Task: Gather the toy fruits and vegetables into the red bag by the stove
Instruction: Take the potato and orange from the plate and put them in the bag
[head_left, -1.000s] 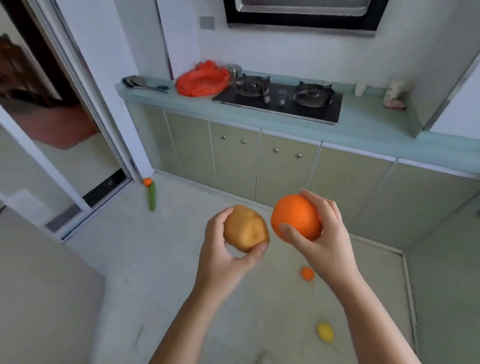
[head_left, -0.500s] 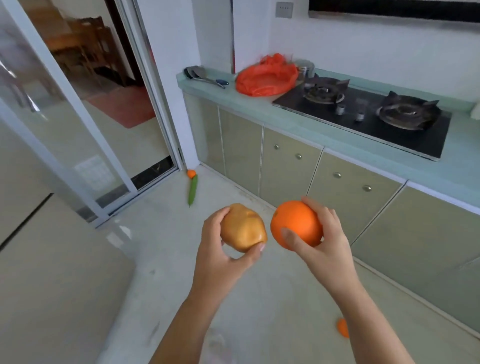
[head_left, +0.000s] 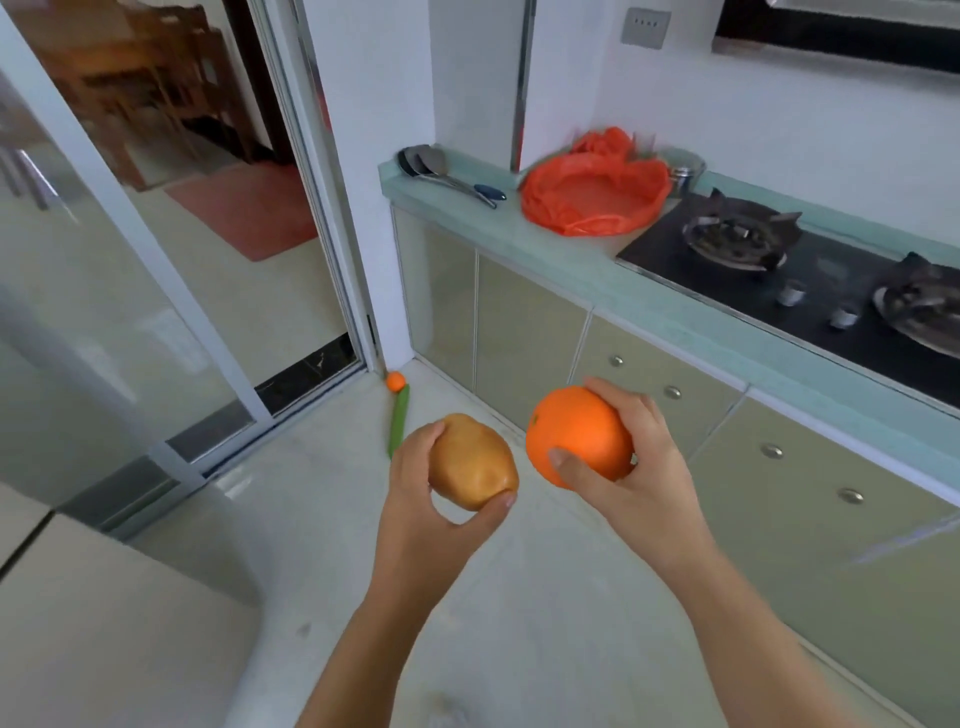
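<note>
Two bare, slender forearms (head_left: 727, 597) end in the left grip (head_left: 423, 525) and right grip (head_left: 647, 467), nails cut short.

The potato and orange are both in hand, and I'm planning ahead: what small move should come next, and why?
Probably lift both toward the red bag, which sits open on the counter beside the stove. The left hand grips the potato and the right hand grips the orange, so neither is free for more.
</note>
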